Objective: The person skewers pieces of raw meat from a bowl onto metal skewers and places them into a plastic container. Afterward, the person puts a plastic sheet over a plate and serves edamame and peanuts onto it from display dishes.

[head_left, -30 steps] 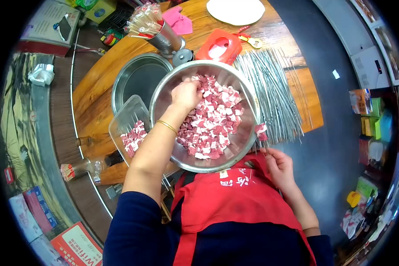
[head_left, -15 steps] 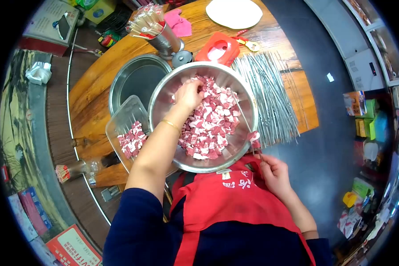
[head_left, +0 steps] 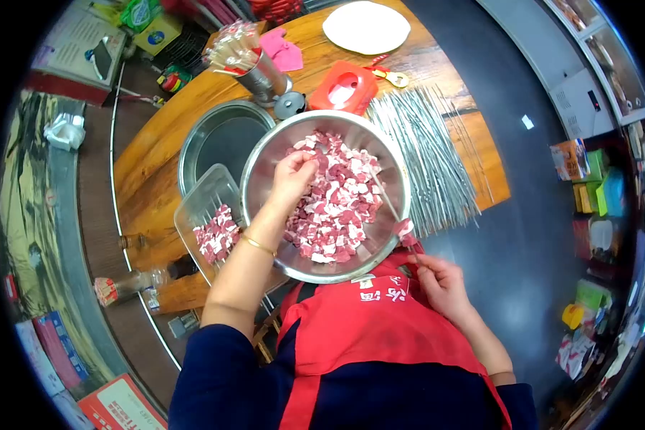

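Over the steel bowl (head_left: 256, 208): left hand (head_left: 294, 175), fingers curled at the meat pieces (head_left: 337, 208); I can't tell whether they pinch one.
By the near rim: right hand (head_left: 442, 285), fingers closed on a skewer (head_left: 389, 201) with meat threaded low.
Inside the bowl: the heaped meat pieces, red and white.
On the table (head_left: 147, 168): plastic tub (head_left: 193, 203) of meat, metal skewer pile (head_left: 426, 161).

Item, red apron (head_left: 387, 330): bearing white Chinese characters across the chest, one seemingly reading "酒", the others staying unclear. Item, red-and-white card (head_left: 122, 403), lower left: carrying print, apparently including "Wifi", running towards the picture's dark edge. Item, white placard (head_left: 75, 46), upper left: showing rows of print too small for reading. Item, yellow box (head_left: 158, 34): displaying a round blue emblem, its lettering remaining illegible.
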`<action>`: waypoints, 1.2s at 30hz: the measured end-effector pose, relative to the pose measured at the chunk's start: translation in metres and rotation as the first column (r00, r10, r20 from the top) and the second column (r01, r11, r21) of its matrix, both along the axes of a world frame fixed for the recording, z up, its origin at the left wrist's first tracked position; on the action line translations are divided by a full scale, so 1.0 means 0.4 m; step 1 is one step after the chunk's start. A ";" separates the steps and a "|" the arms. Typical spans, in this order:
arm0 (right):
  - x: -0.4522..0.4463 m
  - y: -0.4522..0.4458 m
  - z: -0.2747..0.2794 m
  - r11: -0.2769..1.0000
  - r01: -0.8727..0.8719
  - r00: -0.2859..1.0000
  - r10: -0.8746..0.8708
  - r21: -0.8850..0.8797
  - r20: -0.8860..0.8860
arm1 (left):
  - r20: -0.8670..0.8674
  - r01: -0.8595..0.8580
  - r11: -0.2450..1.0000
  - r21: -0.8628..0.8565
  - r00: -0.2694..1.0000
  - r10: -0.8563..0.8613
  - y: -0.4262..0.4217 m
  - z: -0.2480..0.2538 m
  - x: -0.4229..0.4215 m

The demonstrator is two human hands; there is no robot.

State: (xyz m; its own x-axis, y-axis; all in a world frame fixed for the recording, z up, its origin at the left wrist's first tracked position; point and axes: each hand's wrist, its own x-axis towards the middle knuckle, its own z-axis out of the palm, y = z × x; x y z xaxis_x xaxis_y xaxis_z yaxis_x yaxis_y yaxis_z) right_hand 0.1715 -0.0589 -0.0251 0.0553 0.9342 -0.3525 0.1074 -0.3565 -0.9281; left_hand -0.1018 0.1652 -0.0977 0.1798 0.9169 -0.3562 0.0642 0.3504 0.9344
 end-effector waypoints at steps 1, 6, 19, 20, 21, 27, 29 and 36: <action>-0.009 -0.002 0.001 0.995 -0.080 0.996 0.078 0.060 0.040 | 0.194 -0.092 0.993 -0.071 0.975 0.105 -0.031 0.028 -0.004; -0.076 0.024 0.090 0.926 -0.365 0.926 0.350 0.099 0.145 | 0.814 -0.224 0.951 -0.212 0.498 0.299 -0.139 0.129 -0.004; -0.198 -0.009 0.112 0.879 -0.447 0.894 0.431 0.163 0.126 | 0.888 -0.282 0.923 -0.263 0.303 0.346 -0.247 0.214 -0.147; -0.207 -0.017 0.109 0.881 -0.442 0.896 0.425 0.166 0.132 | 0.882 -0.296 0.920 -0.257 0.317 0.348 -0.254 0.217 -0.152; -0.218 -0.019 0.099 0.897 -0.410 0.912 0.399 0.165 0.096 | 0.879 -0.308 0.919 -0.244 0.331 0.344 -0.256 0.221 -0.157; -0.226 -0.022 0.085 0.893 -0.440 0.890 0.419 0.097 0.182 | 0.798 -0.395 0.863 -0.315 0.382 0.466 -0.263 0.230 -0.173; -0.233 -0.020 0.089 0.850 -0.464 0.879 0.407 0.249 0.249 | 0.787 -0.407 0.868 -0.285 0.418 0.454 -0.258 0.209 -0.177; -0.231 -0.036 0.065 0.860 -0.425 0.893 0.349 0.281 0.283 | 0.811 -0.370 0.891 -0.264 0.416 0.413 -0.253 0.224 -0.181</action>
